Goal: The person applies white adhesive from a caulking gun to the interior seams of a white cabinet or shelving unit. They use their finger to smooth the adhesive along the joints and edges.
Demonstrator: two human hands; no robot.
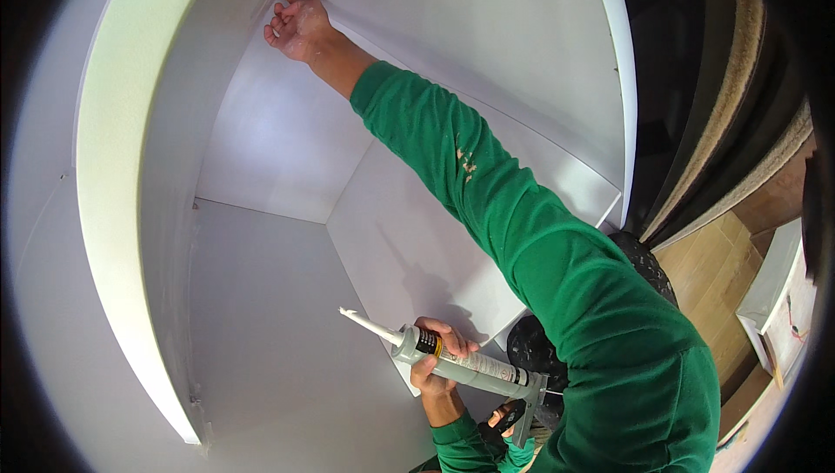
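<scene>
My right hand (300, 27) reaches far up to the left, into the upper corner of a white cabinet-like recess (287, 134). Its fingers are curled, with white smears on the skin, and a white dab shows at the fingertip by the seam. No tool shows in that hand. Low in the middle, my left hand (437, 358) wraps around the barrel of a caulking gun (483, 375) loaded with a sealant cartridge. The white nozzle (372, 325) points up and left, with white paste at its tip. Behind the gun's handle, part of another hand (502, 418) shows; whose it is I cannot tell.
A pale curved-looking panel edge (109, 186) stands at the left, and a white panel edge (622, 64) at the right. Beyond it are dark and tan hanging cloth (726, 99), a wood-look floor (709, 268) and a white box-like piece (774, 277).
</scene>
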